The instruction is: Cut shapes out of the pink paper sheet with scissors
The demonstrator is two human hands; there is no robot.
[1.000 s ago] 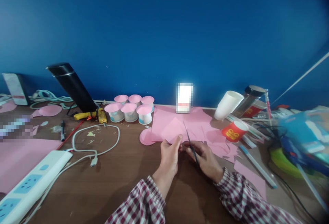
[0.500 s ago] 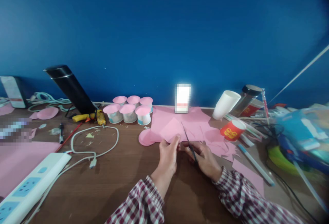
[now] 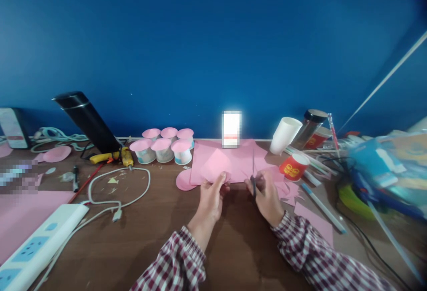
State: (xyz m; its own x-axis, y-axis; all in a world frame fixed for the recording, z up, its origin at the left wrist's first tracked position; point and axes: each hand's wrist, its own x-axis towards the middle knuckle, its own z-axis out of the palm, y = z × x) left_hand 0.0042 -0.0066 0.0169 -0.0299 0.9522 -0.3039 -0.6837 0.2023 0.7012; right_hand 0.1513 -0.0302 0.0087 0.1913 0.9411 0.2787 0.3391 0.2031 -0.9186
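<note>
Left hand (image 3: 211, 195) pinched shut on near edge of pink paper (image 3: 215, 166), lifting it off the surface (image 3: 150, 228), probably to keep the sheet taut for the blades; right hand (image 3: 267, 195) closed round scissors (image 3: 253, 173), blades pointing up and away, just beside paper's right part, contact unclear. Paper at centre, between hands and phone (image 3: 231, 129) propped against wall. Pink-topped cups (image 3: 163, 146) grouped left of paper; red cup (image 3: 294, 166) and pen (image 3: 322, 206) to right; power strip (image 3: 36, 246) near left.
</note>
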